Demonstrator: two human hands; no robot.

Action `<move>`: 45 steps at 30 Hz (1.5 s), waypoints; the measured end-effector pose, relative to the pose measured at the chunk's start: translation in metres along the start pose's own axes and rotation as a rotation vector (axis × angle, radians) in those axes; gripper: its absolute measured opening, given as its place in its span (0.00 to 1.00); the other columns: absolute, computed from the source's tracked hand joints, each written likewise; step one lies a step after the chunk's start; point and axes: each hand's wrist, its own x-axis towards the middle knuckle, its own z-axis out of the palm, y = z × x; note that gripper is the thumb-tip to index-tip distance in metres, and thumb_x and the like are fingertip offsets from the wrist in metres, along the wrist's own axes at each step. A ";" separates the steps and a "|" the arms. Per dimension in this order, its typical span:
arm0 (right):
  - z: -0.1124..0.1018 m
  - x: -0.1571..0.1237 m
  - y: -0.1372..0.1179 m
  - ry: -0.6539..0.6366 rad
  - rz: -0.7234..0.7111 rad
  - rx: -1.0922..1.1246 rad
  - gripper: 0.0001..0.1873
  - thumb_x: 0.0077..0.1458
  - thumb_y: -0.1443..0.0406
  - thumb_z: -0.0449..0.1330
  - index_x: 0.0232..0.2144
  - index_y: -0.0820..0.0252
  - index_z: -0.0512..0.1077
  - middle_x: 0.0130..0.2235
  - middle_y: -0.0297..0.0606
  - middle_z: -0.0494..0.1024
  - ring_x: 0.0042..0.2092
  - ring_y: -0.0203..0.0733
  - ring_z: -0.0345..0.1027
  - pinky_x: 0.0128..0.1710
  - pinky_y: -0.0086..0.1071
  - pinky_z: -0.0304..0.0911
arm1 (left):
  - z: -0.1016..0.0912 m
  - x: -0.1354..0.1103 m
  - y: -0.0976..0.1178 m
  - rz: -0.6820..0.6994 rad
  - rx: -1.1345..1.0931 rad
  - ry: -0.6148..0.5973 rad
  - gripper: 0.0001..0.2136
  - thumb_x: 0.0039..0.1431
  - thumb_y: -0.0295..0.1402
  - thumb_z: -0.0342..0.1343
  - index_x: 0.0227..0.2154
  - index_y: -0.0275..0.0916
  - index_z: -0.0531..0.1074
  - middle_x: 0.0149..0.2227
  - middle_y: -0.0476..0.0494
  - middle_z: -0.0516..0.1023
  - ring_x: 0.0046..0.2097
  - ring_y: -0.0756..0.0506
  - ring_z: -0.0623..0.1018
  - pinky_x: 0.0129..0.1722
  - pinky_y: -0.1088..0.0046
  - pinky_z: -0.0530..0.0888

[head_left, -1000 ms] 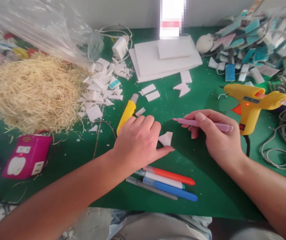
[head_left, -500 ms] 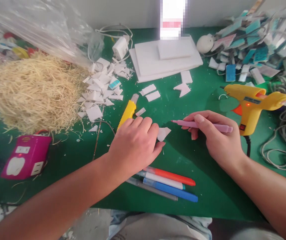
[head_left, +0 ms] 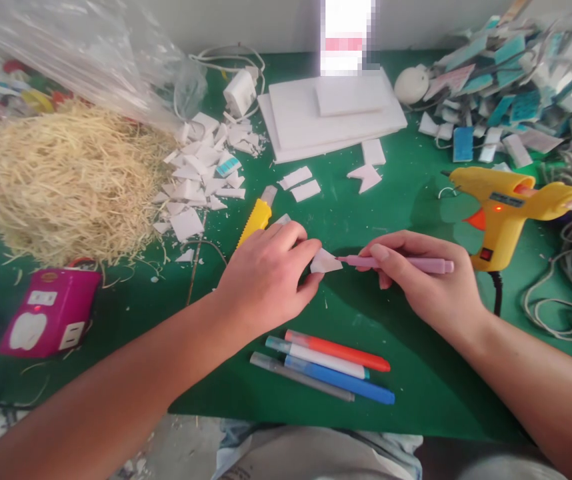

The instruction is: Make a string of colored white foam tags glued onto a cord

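Between the thumb and fingers of my left hand [head_left: 271, 273] is pinched a small white foam-board piece [head_left: 326, 261] with a pointed end. My right hand [head_left: 419, 273] grips a pink marker [head_left: 396, 263], its tip at the right point of the piece. Just beyond my left hand lies a yellow utility knife [head_left: 256, 217], blade out, its lower end hidden by the hand. Below my hands rest several markers: a red one [head_left: 339, 351], a white one [head_left: 321, 358], a blue one [head_left: 341, 380] and a grey one [head_left: 301, 377].
White boards [head_left: 336, 130] are stacked at the back under a bright upright screen. Foam scraps [head_left: 191, 180] and straw [head_left: 66, 180] fill the left, with a magenta power socket box [head_left: 49, 313]. A yellow glue gun [head_left: 503, 207], its light lit, stands at right near grey cord [head_left: 571, 273].
My left hand has lifted and turned the white piece slightly. The pink marker has moved left and down, its tip now meeting the piece.
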 end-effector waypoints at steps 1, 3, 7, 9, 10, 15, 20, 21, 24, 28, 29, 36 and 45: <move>0.001 0.000 0.000 -0.002 0.000 -0.007 0.12 0.58 0.56 0.69 0.26 0.55 0.81 0.19 0.31 0.75 0.21 0.35 0.67 0.18 0.28 0.61 | 0.000 0.000 -0.001 -0.003 -0.014 0.001 0.10 0.67 0.31 0.54 0.42 0.35 0.80 0.38 0.41 0.78 0.37 0.43 0.79 0.35 0.66 0.75; 0.002 0.000 0.001 0.003 -0.002 -0.020 0.11 0.57 0.57 0.69 0.26 0.55 0.81 0.20 0.32 0.76 0.21 0.34 0.66 0.18 0.28 0.59 | 0.001 0.002 -0.002 -0.002 -0.035 0.003 0.10 0.67 0.31 0.54 0.41 0.35 0.80 0.38 0.41 0.77 0.36 0.44 0.78 0.34 0.67 0.74; 0.002 0.000 0.001 0.011 -0.012 -0.025 0.09 0.57 0.60 0.67 0.26 0.55 0.82 0.23 0.32 0.79 0.21 0.33 0.65 0.18 0.28 0.59 | 0.001 0.003 -0.004 0.006 -0.057 0.013 0.10 0.66 0.31 0.55 0.42 0.34 0.80 0.37 0.41 0.77 0.36 0.44 0.77 0.34 0.67 0.74; 0.001 -0.001 0.000 -0.013 0.000 -0.042 0.10 0.57 0.61 0.66 0.24 0.55 0.81 0.22 0.32 0.79 0.21 0.33 0.65 0.19 0.28 0.59 | 0.002 0.003 -0.005 0.003 -0.051 0.010 0.10 0.65 0.31 0.55 0.41 0.34 0.81 0.37 0.41 0.77 0.36 0.44 0.77 0.34 0.67 0.74; 0.000 -0.001 0.000 -0.027 0.010 -0.050 0.11 0.57 0.61 0.66 0.23 0.55 0.81 0.22 0.32 0.79 0.21 0.33 0.65 0.19 0.28 0.60 | 0.002 0.003 -0.005 0.002 -0.047 0.007 0.10 0.65 0.31 0.55 0.41 0.34 0.81 0.37 0.41 0.76 0.35 0.44 0.77 0.34 0.67 0.74; 0.000 0.000 -0.001 0.008 0.038 -0.024 0.13 0.60 0.57 0.66 0.25 0.54 0.82 0.18 0.32 0.75 0.21 0.36 0.67 0.19 0.29 0.62 | 0.003 0.003 -0.006 0.001 -0.057 -0.011 0.10 0.65 0.31 0.55 0.42 0.35 0.80 0.38 0.41 0.77 0.35 0.45 0.76 0.34 0.68 0.73; 0.002 0.001 -0.002 0.008 0.021 -0.039 0.12 0.57 0.58 0.67 0.24 0.53 0.81 0.18 0.31 0.74 0.20 0.35 0.65 0.18 0.29 0.61 | 0.003 0.004 -0.006 -0.022 -0.059 -0.027 0.09 0.65 0.32 0.56 0.42 0.37 0.79 0.38 0.42 0.77 0.36 0.46 0.76 0.35 0.69 0.73; 0.002 0.000 -0.002 -0.008 0.025 -0.046 0.13 0.57 0.58 0.67 0.22 0.53 0.81 0.19 0.32 0.76 0.20 0.35 0.65 0.18 0.29 0.60 | 0.003 0.004 -0.006 -0.021 -0.059 -0.031 0.09 0.65 0.32 0.56 0.42 0.37 0.79 0.38 0.42 0.77 0.36 0.46 0.76 0.35 0.69 0.73; 0.001 0.000 -0.002 -0.012 0.041 -0.043 0.14 0.58 0.59 0.65 0.21 0.53 0.80 0.20 0.33 0.78 0.20 0.36 0.66 0.18 0.30 0.61 | 0.004 0.004 -0.007 -0.015 -0.061 -0.026 0.09 0.64 0.31 0.56 0.41 0.37 0.80 0.38 0.42 0.76 0.36 0.45 0.76 0.34 0.69 0.73; 0.001 0.000 -0.002 0.028 0.033 -0.029 0.12 0.59 0.60 0.65 0.25 0.53 0.82 0.18 0.31 0.75 0.20 0.36 0.67 0.19 0.29 0.62 | 0.004 0.003 -0.007 -0.014 -0.068 -0.020 0.09 0.64 0.32 0.56 0.42 0.36 0.80 0.38 0.42 0.76 0.36 0.45 0.77 0.34 0.68 0.73; 0.002 0.000 -0.002 0.014 0.037 -0.037 0.12 0.58 0.60 0.65 0.24 0.54 0.81 0.18 0.31 0.75 0.20 0.36 0.67 0.19 0.29 0.62 | 0.004 0.003 -0.007 -0.013 -0.068 -0.018 0.10 0.64 0.32 0.56 0.42 0.36 0.80 0.38 0.42 0.76 0.35 0.45 0.77 0.34 0.68 0.73; 0.001 -0.001 -0.002 0.035 0.034 -0.037 0.12 0.59 0.59 0.65 0.25 0.53 0.82 0.21 0.33 0.78 0.21 0.36 0.68 0.20 0.31 0.63 | 0.004 0.003 -0.007 -0.017 -0.070 -0.029 0.09 0.63 0.32 0.57 0.42 0.36 0.80 0.38 0.42 0.77 0.36 0.44 0.77 0.35 0.67 0.74; 0.001 -0.001 -0.002 0.026 0.039 -0.069 0.13 0.59 0.58 0.65 0.24 0.54 0.81 0.21 0.33 0.78 0.21 0.36 0.68 0.21 0.30 0.63 | 0.005 0.003 -0.008 -0.009 -0.073 -0.003 0.10 0.64 0.32 0.56 0.41 0.35 0.80 0.38 0.42 0.76 0.35 0.44 0.77 0.34 0.68 0.73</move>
